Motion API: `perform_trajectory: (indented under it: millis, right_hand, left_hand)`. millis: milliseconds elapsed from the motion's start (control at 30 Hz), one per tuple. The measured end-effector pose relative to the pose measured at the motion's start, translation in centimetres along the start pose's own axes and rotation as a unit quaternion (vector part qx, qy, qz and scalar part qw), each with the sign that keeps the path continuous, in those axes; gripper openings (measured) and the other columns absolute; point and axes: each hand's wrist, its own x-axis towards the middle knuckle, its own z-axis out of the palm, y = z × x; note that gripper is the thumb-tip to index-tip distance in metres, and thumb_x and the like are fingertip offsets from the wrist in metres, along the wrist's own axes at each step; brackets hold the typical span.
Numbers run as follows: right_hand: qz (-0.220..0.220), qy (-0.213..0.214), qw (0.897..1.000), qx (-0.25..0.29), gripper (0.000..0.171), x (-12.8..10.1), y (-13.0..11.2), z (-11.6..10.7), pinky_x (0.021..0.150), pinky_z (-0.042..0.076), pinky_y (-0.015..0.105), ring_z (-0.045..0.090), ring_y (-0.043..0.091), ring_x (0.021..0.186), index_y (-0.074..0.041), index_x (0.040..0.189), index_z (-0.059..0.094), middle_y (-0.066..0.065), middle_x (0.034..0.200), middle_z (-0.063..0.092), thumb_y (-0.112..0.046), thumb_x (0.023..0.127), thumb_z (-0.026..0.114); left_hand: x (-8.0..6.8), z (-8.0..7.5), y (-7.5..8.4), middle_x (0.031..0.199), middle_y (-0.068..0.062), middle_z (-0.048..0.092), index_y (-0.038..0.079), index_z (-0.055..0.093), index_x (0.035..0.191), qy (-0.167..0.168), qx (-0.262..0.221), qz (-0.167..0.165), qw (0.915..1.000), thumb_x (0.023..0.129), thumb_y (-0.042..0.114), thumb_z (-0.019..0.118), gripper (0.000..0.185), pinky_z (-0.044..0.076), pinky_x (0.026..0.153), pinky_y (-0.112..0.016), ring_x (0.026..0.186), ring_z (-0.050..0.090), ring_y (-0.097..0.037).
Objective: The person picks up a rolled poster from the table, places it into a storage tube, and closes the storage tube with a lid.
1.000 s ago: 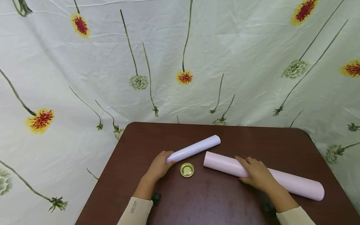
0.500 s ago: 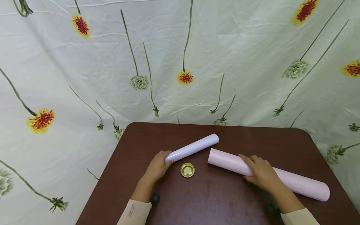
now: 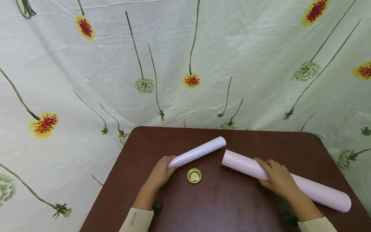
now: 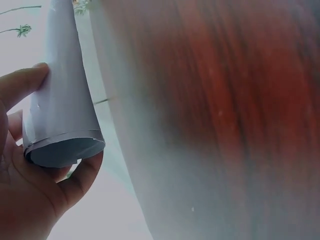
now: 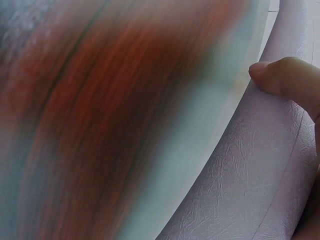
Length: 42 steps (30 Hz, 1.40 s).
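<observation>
In the head view my left hand (image 3: pixel 159 172) grips the near end of a glossy white paper roll (image 3: pixel 200 152), which slants away to the back right. The left wrist view shows the roll's hollow open end (image 4: pixel 65 150) with fingers curled round it and the thumb on its side. My right hand (image 3: pixel 278 178) holds a longer, thicker pale pink roll (image 3: pixel 321 192) around its middle. Up close in the right wrist view, this roll (image 5: pixel 235 165) has a creased, leathery surface, and the thumb (image 5: pixel 280 77) presses on it.
A small round gold lid or dish (image 3: pixel 194 175) lies on the dark brown table (image 3: pixel 220 206) between the hands. Behind the table hangs a white floral-print cloth (image 3: pixel 255 58). The pink roll's right end lies near the table's right edge.
My right hand has moved the pink roll to the right, widening the gap to the white roll. My left hand has shifted slightly left and nearer, with the white roll still held.
</observation>
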Motion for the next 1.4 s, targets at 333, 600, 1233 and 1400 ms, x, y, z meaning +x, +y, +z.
perform_trajectory:
  millis: [333,600,1233,1400]
  right_hand:
    - [0.017,0.005,1.0,-0.006,0.088,-0.3,0.7,-0.8,0.077,0.05,0.058,0.063,0.037,0.091,-0.016,0.148,0.045,0.017,0.106,0.063,-0.026,0.073,0.09]
    - [0.021,0.003,1.0,-0.007,0.088,-0.3,1.4,-1.4,0.076,0.049,0.06,0.063,0.039,0.093,-0.016,0.148,0.042,0.02,0.109,0.062,-0.025,0.074,0.089]
    - [0.021,0.038,0.999,-0.011,0.093,-0.6,2.6,-1.8,0.072,0.048,0.061,0.062,0.039,0.086,-0.016,0.148,0.043,0.021,0.101,0.06,-0.023,0.069,0.091]
    - [0.024,0.037,0.999,-0.005,0.093,-0.6,2.6,-1.9,0.073,0.047,0.062,0.062,0.04,0.09,-0.016,0.149,0.042,0.022,0.105,0.061,-0.022,0.07,0.091]
  left_hand:
    - [-0.3,-0.9,0.2,0.119,-0.012,0.067,0.008,0.065,0.131,0.006,-0.01,0.01,0.9999,0.093,0.019,0.073,0.04,0.05,0.091,-0.046,0.103,0.063,-0.025]
    - [-0.5,-1.3,0.4,0.121,-0.011,0.067,0.009,0.064,0.132,0.002,-0.007,0.015,0.9999,0.094,0.02,0.072,0.04,0.049,0.094,-0.047,0.106,0.062,-0.025]
    - [-1.4,-2.3,1.7,0.119,-0.007,0.068,0.012,0.066,0.13,0.008,-0.02,0.048,0.9986,0.093,0.019,0.074,0.039,0.05,0.091,-0.045,0.103,0.062,-0.02]
    - [-1.6,-2.3,1.6,0.12,-0.006,0.068,0.014,0.066,0.13,0.002,-0.021,0.054,0.9983,0.093,0.02,0.073,0.038,0.05,0.093,-0.046,0.106,0.062,-0.021]
